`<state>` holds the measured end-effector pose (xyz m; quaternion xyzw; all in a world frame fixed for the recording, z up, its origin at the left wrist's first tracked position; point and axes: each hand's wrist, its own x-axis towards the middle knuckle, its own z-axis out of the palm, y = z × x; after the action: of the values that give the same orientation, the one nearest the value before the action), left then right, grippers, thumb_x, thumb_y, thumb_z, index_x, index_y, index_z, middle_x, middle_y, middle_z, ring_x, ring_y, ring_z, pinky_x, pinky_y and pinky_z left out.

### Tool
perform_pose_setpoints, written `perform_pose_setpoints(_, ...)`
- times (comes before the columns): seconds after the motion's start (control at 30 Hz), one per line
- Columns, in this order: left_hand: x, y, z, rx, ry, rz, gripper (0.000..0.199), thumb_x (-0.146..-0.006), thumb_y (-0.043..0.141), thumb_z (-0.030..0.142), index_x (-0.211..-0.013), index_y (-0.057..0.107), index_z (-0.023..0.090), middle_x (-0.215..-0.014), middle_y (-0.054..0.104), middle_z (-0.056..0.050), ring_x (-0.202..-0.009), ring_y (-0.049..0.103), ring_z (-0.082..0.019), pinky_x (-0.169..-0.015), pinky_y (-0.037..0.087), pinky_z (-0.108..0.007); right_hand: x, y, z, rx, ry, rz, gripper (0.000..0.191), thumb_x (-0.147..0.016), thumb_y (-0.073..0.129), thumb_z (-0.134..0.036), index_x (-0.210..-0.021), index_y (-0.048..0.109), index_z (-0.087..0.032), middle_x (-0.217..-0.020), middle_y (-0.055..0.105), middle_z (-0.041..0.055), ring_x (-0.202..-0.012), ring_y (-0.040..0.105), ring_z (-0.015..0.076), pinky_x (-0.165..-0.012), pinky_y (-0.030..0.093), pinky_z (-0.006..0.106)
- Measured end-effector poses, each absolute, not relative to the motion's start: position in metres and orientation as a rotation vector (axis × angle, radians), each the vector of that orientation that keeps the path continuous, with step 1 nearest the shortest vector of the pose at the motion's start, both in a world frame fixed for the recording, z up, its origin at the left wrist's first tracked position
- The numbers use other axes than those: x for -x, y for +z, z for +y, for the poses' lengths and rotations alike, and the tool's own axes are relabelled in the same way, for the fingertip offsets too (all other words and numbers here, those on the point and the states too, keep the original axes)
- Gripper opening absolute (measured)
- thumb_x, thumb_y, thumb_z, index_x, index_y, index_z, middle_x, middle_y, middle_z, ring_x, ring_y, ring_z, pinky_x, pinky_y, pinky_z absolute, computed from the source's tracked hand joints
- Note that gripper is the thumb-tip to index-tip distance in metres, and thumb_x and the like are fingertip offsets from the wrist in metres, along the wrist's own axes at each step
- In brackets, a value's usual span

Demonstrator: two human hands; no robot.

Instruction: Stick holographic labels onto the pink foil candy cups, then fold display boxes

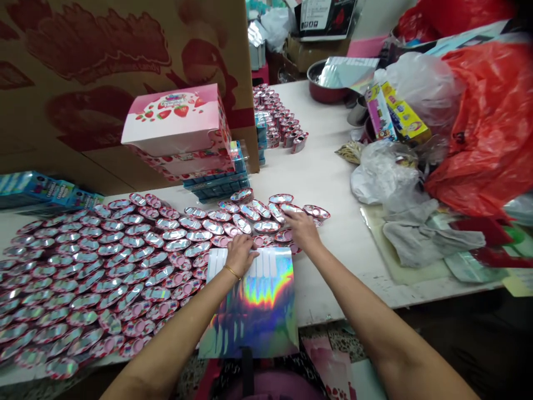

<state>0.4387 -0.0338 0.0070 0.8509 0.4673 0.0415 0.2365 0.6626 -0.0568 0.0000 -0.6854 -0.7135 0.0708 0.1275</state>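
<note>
A shiny rainbow-silver sticker sheet (270,328) with rows of long pale strips lies over the table's front edge, reaching toward my lap. My left hand (240,255), a thin bangle at its wrist, rests over the sheet's far edge with fingers bent together; whatever is between them is hidden. To the right, my right hand (303,229) stretches its fingers onto the tops of small oval containers (266,226). Many of these red-and-pink containers stand packed upright across the table. Most have silvery tops, while some show a bare pink top (179,261).
A large printed carton (104,111) stands at the back left, behind a pink strawberry box (175,125) on blue packs (219,186). More small containers (283,119) stand farther back. On the right are a red plastic bag (487,128), a grey cloth (428,239) and a pan (327,91).
</note>
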Motion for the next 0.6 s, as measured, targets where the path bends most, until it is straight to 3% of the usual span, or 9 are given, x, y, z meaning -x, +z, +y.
perform_pose_setpoints(0.13,-0.441,0.004,-0.035,-2.353,0.161,1.241,0.025,-0.072,0.062,0.037,-0.092,0.058,0.021,-0.102,0.055,-0.006,-0.100,0.044,-0.024,-0.082,0.032,-0.037,-0.647,0.002,-0.086,1.824,0.326,-2.093,0.025,-0.081,0.052,-0.023,-0.105,0.061,-0.025,-0.108,0.058,0.0047,-0.094,0.049,0.0193,-0.076,0.035,0.032)
perform_pose_setpoints(0.23,-0.442,0.000,-0.035,-2.368,0.169,1.235,0.024,-0.073,0.062,0.038,-0.088,0.058,0.020,-0.096,0.057,-0.005,-0.096,0.046,-0.023,-0.080,0.032,-0.037,-0.632,-0.001,-0.102,1.809,0.341,-2.181,0.030,-0.075,0.063,-0.031,-0.105,0.061,-0.026,-0.103,0.059,0.0048,-0.093,0.048,0.0214,-0.075,0.035,0.033)
perform_pose_setpoints(0.37,-0.444,-0.001,-0.036,-2.351,0.229,1.251,0.013,-0.077,0.057,0.032,-0.081,0.059,0.020,-0.093,0.059,-0.004,-0.094,0.047,-0.021,-0.079,0.032,-0.034,-0.627,-0.003,-0.110,1.801,0.288,-2.188,0.027,-0.079,0.058,-0.029,-0.105,0.060,-0.024,-0.104,0.059,0.0056,-0.094,0.046,0.0207,-0.077,0.035,0.033)
perform_pose_setpoints(0.5,-0.448,0.000,-0.042,-2.394,0.270,1.156,0.033,-0.073,0.059,0.043,-0.099,0.058,0.022,-0.105,0.057,-0.006,-0.100,0.045,-0.023,-0.083,0.031,-0.036,-0.630,-0.010,-0.116,1.835,0.206,-2.123,0.024,-0.081,0.055,-0.030,-0.103,0.060,-0.022,-0.102,0.059,0.0063,-0.093,0.046,0.0209,-0.078,0.034,0.034)
perform_pose_setpoints(0.6,-0.454,0.000,-0.044,-2.407,0.185,1.099,0.031,-0.071,0.062,0.043,-0.093,0.058,0.021,-0.097,0.058,-0.005,-0.095,0.047,-0.022,-0.079,0.032,-0.035,-0.629,-0.020,-0.119,1.791,0.197,-2.082,0.016,-0.083,0.053,-0.029,-0.093,0.063,-0.021,-0.094,0.060,0.0054,-0.087,0.048,0.0180,-0.075,0.034,0.031)
